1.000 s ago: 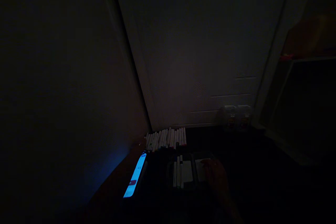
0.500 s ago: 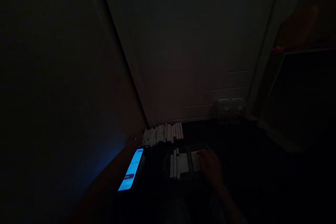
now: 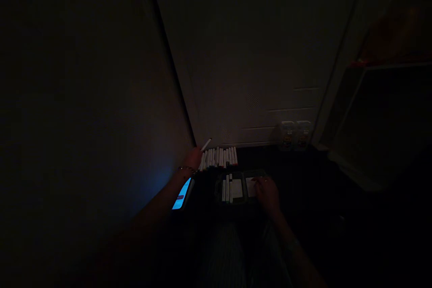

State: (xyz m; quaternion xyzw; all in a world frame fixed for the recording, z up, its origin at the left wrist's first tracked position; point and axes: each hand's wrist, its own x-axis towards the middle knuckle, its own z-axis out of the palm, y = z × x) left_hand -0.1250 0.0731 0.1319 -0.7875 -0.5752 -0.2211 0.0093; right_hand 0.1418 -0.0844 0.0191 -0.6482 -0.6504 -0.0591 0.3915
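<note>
In dim light, my left hand (image 3: 194,158) is closed on a white marker (image 3: 206,145) whose dark tip points up and right. This hand is beside the left end of a row of white markers (image 3: 221,157) lying side by side. Nearer to me is an open clear plastic case (image 3: 248,186). Several white markers (image 3: 227,189) stand in its left half beside a white card (image 3: 237,188). My right hand (image 3: 267,192) grips the case's right side, its fingertips over a white insert (image 3: 250,186). Darkness hides part of its fingers.
A lit phone (image 3: 181,195) lies under my left forearm, partly covered by it. Two clear plastic containers (image 3: 294,135) stand at the back by a pale wall panel (image 3: 243,54). A large dark box-like shape (image 3: 388,121) is at the right.
My left hand has come up from behind the phone and now holds a marker raised by the row's left end. My right hand stays at the case. The view has shifted slightly.
</note>
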